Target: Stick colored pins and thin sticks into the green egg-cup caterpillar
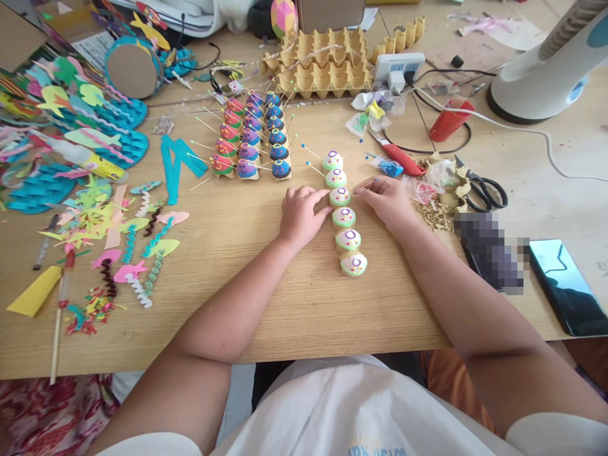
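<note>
A strip of six white-and-green egg-carton cups [344, 217] is laid lengthwise on the wooden table [285, 329], between the two hands, where each side can be reached easily. The left hand [302, 215] is half open; its thumb and index finger are kept apart, with the tips at the left edge of the strip near the third cup from the far end, probably so that the strip is steadied. Whether something thin is also gripped there cannot be told. The right hand [389, 201] is nearly closed in a fingertip pinch at the other side, and a thin stick [359, 190] seems to be held in it, for which such a fine grip is suitable. In the two farthest cups, blue-tipped sticks [313, 152] are set, leaning out to the left. Beyond, red cups [228, 132], purple cups [248, 152] and blue cups [280, 152] are arranged in rows, perhaps to be kept apart by colour. Red-handled scissors [401, 158] are placed beyond the right hand.
</note>
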Demonstrator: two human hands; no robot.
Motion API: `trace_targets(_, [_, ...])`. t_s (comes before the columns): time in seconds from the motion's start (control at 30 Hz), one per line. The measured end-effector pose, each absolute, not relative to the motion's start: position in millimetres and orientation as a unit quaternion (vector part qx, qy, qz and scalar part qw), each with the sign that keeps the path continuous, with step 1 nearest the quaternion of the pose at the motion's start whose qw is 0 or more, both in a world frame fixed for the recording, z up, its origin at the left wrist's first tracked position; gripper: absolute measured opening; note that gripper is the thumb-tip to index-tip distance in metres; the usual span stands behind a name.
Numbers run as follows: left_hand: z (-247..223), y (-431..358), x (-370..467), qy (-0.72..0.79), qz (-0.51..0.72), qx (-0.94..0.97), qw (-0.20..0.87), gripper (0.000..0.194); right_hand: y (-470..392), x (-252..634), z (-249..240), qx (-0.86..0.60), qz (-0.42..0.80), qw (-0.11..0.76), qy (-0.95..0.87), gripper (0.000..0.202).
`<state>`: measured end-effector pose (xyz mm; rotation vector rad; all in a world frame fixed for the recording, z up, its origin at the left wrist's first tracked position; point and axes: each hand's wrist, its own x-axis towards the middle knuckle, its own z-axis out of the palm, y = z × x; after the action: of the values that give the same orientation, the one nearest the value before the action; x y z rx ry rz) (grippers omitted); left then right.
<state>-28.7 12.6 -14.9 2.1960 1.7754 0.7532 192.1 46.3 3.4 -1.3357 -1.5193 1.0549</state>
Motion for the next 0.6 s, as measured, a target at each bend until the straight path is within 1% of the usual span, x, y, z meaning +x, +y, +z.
trace_targets(0.33, [-15,14,-29,0.606,0.249,0.746,0.117,0.038,43,189,10,-0.564,0.375,0.406,-0.614,0.019])
trace_targets(0.43, [-15,13,-29,0.604,0.252,0.747,0.113,0.038,42,187,12,-0.566,0.375,0.407,-0.611,0.023])
trace_targets(0.6, [-15,13,-29,0.604,0.252,0.748,0.111,0.038,40,183,16,-0.584,0.385,0.402,-0.590,0.023])
